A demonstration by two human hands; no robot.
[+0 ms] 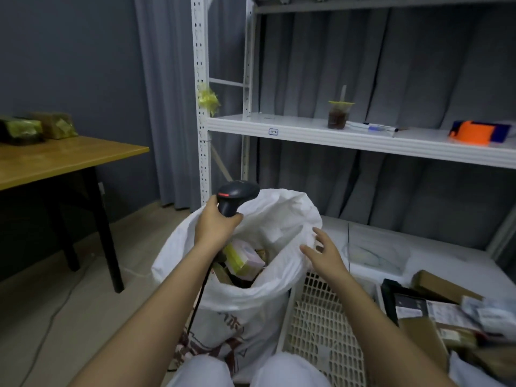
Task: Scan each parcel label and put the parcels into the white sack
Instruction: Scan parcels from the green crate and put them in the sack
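Observation:
A white sack (268,291) stands open in front of my knees, with several parcels inside, among them a pink and yellow box (245,259). My left hand (216,223) grips the handle of a black barcode scanner (237,195) above the sack's far left rim; its cable runs down along my forearm. My right hand (325,254) hovers over the sack's right rim with its fingers spread and holds nothing. More parcels (435,311), brown boxes and grey mailers with labels, lie in a pile at the lower right.
A white perforated crate (321,325) lies between the sack and the parcel pile. A metal shelf (363,135) behind carries a drink cup, pens and an orange-blue object. A wooden table (55,157) at left holds two wrapped packages.

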